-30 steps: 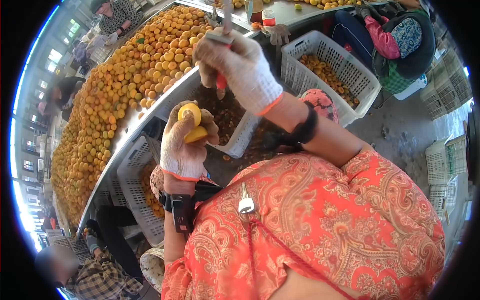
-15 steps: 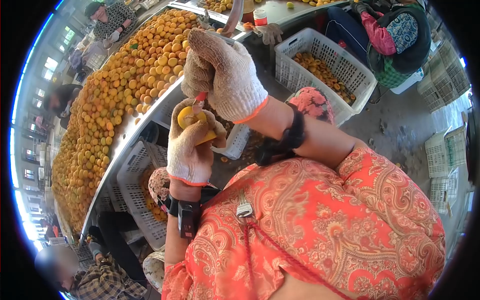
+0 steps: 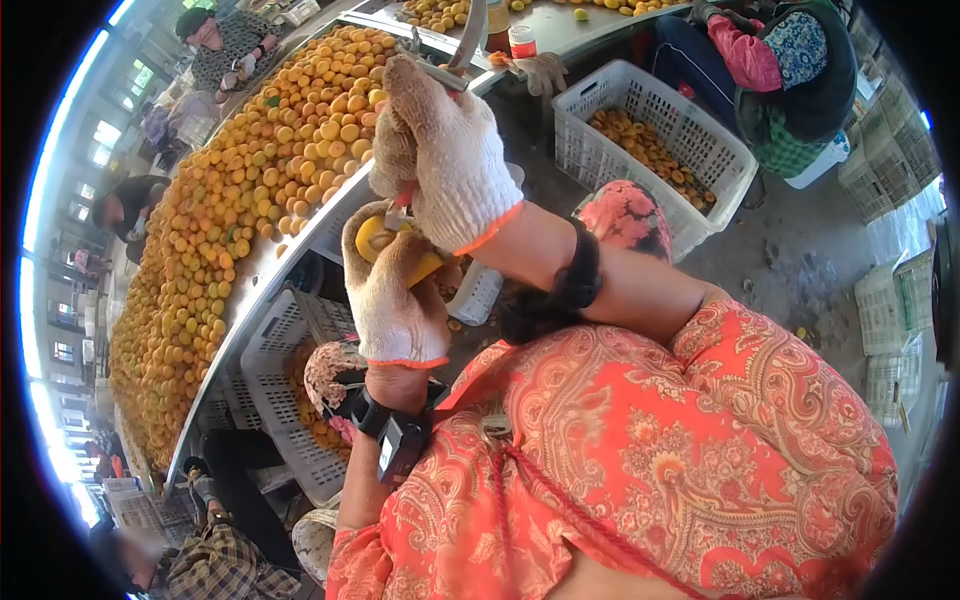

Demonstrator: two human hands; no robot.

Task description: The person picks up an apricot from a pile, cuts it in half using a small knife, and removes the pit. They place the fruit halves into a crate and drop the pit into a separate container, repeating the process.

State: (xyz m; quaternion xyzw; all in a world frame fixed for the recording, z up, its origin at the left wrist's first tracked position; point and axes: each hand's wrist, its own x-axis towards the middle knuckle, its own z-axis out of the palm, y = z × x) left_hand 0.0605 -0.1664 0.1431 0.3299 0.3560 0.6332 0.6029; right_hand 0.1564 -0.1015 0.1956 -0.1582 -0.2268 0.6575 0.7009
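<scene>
My left hand [image 3: 398, 300], in a cream knitted glove, is closed around a yellow-orange apricot [image 3: 425, 268]. The fruit is parted, and a brownish centre shows in the portion near my fingertips. Just above it, my right hand [image 3: 445, 160], gloved alike, is closed on a small red-handled tool [image 3: 403, 195], apparently a knife. Its short metal end meets the apricot, though my fingers cover most of the handle. Beyond my hands, a large heap of whole apricots [image 3: 260, 150] lies on the metal table.
A white crate [image 3: 655, 85] of cut apricots stands right of the table, and another crate [image 3: 265, 375] sits below its edge. A red-labelled jar [image 3: 521, 41] and a spare glove [image 3: 543, 72] are at the table corner. Co-workers [image 3: 790, 70] sit nearby.
The brown centre of the apricot has come into view as its portions shifted apart. My left hand has moved slightly right, and my right hand stays close above with the tool.
</scene>
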